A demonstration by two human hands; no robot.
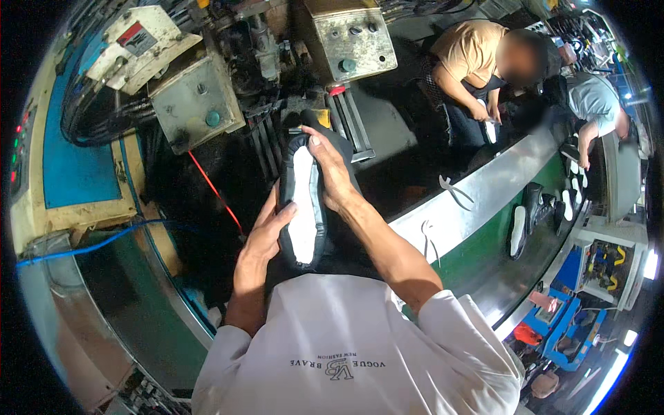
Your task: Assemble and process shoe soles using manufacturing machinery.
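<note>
A black shoe upper (302,204) with a white sole board facing up is held between my two hands, in front of my chest. My left hand (268,225) grips its left side near the lower end, thumb lying over the white bottom. Higher up, my right hand (328,166) wraps the right edge, with the thumb at the upper end of the shoe. The underside of the shoe and most of the fingertips are hidden. Dark machine parts lie just beyond the shoe.
Grey control boxes (196,104) with green knobs stand ahead, beside a red-tipped lever (337,90). Two pairs of pliers (456,191) lie on the metal ledge (415,221) to the right. Beyond it, a green conveyor (477,277) carries several black shoes (536,207). Two people (470,62) work at the far right.
</note>
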